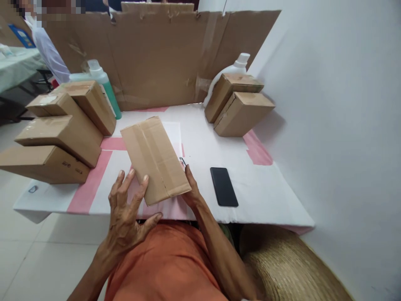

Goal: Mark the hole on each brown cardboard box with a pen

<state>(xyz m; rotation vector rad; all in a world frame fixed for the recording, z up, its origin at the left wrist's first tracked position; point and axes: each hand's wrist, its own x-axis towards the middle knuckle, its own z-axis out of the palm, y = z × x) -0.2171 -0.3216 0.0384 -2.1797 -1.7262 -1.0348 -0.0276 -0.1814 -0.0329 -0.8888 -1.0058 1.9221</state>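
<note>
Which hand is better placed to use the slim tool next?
Probably the right hand: the slim tool shows beside it, while the left hand is at the opposite edge of the box.

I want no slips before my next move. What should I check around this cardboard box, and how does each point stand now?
1. Cardboard box upper face closed: ok.
2. Left hand open: ok, fingers spread by the box's near left side.
3. Right hand grip secure: cannot tell, fingers partly hidden.
4. Slim metallic object identified: cannot tell, partly hidden.
5. Smartphone apart from the box: ok, lying to its right.
</note>
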